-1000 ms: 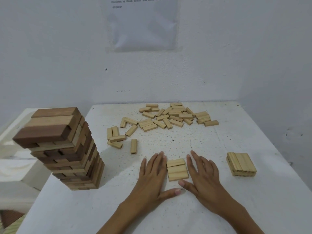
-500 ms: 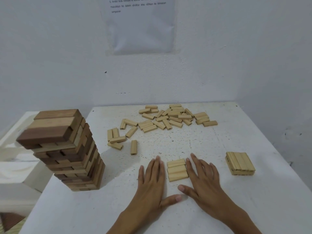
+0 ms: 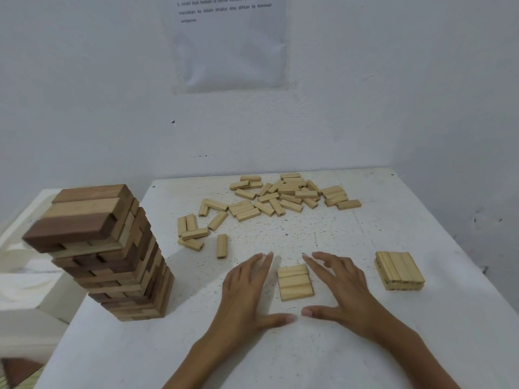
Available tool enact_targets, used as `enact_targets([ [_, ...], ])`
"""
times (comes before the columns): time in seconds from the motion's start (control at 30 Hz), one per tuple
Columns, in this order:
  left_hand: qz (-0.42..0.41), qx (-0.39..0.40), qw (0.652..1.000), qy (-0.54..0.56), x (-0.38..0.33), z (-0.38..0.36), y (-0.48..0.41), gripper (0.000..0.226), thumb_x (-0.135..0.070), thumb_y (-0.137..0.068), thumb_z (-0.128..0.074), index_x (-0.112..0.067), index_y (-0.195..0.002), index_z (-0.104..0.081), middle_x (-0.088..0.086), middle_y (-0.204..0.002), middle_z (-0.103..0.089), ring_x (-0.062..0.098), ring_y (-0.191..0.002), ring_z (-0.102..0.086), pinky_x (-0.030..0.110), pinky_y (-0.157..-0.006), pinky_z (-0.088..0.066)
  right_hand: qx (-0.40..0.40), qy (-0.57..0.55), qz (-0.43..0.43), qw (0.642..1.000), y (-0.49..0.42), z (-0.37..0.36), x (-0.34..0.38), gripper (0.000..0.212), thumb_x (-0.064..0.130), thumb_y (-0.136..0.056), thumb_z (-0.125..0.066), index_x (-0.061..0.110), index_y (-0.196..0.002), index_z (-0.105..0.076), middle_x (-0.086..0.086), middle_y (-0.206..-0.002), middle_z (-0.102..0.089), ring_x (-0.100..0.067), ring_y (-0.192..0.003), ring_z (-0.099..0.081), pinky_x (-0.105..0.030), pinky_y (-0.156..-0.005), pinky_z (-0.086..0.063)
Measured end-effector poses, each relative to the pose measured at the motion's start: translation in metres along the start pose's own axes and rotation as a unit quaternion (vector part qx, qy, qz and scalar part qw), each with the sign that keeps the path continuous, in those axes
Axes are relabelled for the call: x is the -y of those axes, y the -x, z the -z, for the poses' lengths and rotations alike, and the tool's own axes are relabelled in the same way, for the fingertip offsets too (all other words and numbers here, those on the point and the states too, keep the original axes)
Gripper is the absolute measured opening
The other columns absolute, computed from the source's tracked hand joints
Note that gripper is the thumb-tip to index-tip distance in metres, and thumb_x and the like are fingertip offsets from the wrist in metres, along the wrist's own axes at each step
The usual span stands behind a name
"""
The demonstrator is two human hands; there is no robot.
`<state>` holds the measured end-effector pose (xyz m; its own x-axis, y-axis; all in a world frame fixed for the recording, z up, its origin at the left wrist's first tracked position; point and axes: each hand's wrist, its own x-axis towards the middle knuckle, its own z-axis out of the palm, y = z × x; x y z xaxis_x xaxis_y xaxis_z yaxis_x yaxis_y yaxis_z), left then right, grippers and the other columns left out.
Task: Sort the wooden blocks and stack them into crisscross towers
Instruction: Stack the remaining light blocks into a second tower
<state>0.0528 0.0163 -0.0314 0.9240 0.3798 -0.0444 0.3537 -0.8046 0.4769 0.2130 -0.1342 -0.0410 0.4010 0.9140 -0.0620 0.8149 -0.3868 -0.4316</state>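
Note:
Three pale wooden blocks (image 3: 295, 282) lie side by side as one flat layer on the white table (image 3: 323, 355). My left hand (image 3: 247, 293) lies flat just left of that layer, fingers straight, a small gap between them. My right hand (image 3: 339, 290) lies flat to the right of it, also slightly apart. The two thumbs nearly meet in front of the layer. A low crisscross stack of pale blocks (image 3: 398, 272) sits at the right. A tall tower of dark and light blocks (image 3: 112, 254) stands at the table's left edge. Several loose pale blocks (image 3: 280, 196) lie scattered at the back.
A few more loose blocks (image 3: 196, 233) lie left of centre, behind my left hand. A white wall with a taped paper sheet (image 3: 229, 43) rises behind the table. A lower white surface (image 3: 19, 282) sits beyond the table's left edge.
Both hands have drawn slightly outward from the three-block layer, which they were pressing together from both sides a second ago. The blocks have not moved.

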Motion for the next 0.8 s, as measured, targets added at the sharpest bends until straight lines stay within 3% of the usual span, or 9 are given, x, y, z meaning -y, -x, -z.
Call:
enact_targets([
  [0.1, -0.022, -0.040, 0.997, 0.065, 0.008, -0.001, -0.009, 0.079, -0.066, -0.068, -0.067, -0.055, -0.130, -0.019, -0.028, -0.135, -0.016, -0.011, -0.124, -0.007, 0.022, -0.111, -0.008, -0.021, -0.037, 0.029, 0.999, -0.008, 0.001, -0.003, 0.095, 0.101, -0.043, -0.015, 0.058, -0.127, -0.019, 0.031, -0.132, -0.015, 0.008, -0.115, -0.016, -0.022, -0.096, -0.013],
  [0.17, -0.039, -0.065, 0.994, 0.085, 0.011, -0.003, -0.014, 0.065, -0.066, -0.065, -0.067, -0.053, -0.122, -0.039, -0.032, -0.131, -0.024, -0.006, -0.129, -0.014, 0.025, -0.111, -0.013, -0.033, -0.060, 0.039, 0.997, -0.010, 0.002, -0.003, 0.080, 0.100, -0.045, -0.021, 0.062, -0.115, -0.029, 0.036, -0.125, -0.019, 0.012, -0.112, -0.018, -0.019, -0.090, -0.014],
  [0.27, -0.067, -0.088, 0.991, 0.081, 0.012, -0.004, -0.018, 0.063, -0.072, -0.059, -0.057, -0.046, -0.116, -0.052, -0.035, -0.129, -0.028, -0.009, -0.128, -0.017, 0.024, -0.106, -0.016, -0.045, -0.062, 0.054, 0.996, -0.010, 0.004, -0.002, 0.071, 0.090, -0.050, -0.042, 0.057, -0.113, -0.039, 0.033, -0.121, -0.027, 0.010, -0.109, -0.022, -0.020, -0.088, -0.016],
  [0.47, -0.120, -0.133, 0.979, 0.100, 0.010, -0.004, -0.019, 0.055, -0.061, -0.060, -0.070, -0.037, -0.109, -0.061, -0.026, -0.127, -0.043, -0.004, -0.125, -0.029, 0.027, -0.099, -0.027, -0.073, -0.094, 0.086, 0.989, -0.005, 0.007, -0.004, 0.063, 0.071, -0.061, -0.056, 0.041, -0.117, -0.053, 0.022, -0.118, -0.039, 0.001, -0.109, -0.029, -0.021, -0.093, -0.027],
  [0.6, -0.150, -0.158, 0.971, 0.093, -0.006, 0.001, -0.026, 0.058, -0.061, -0.061, -0.066, -0.027, -0.108, -0.064, -0.016, -0.125, -0.049, 0.002, -0.119, -0.034, 0.026, -0.097, -0.029, -0.114, -0.109, 0.091, 0.983, 0.004, 0.019, -0.010, 0.060, 0.062, -0.063, -0.060, 0.037, -0.117, -0.054, 0.024, -0.118, -0.040, 0.000, -0.109, -0.030, -0.024, -0.092, -0.033],
  [0.8, -0.183, -0.162, 0.964, 0.102, -0.049, -0.008, -0.052, 0.057, -0.057, -0.063, -0.066, -0.024, -0.110, -0.063, -0.011, -0.124, -0.052, 0.007, -0.116, -0.038, 0.026, -0.094, -0.029, -0.168, -0.130, 0.055, 0.976, 0.028, 0.048, -0.034, 0.054, 0.049, -0.060, -0.062, 0.044, -0.112, -0.049, 0.013, -0.121, -0.043, -0.006, -0.108, -0.030, 0.002, -0.089, -0.018],
])
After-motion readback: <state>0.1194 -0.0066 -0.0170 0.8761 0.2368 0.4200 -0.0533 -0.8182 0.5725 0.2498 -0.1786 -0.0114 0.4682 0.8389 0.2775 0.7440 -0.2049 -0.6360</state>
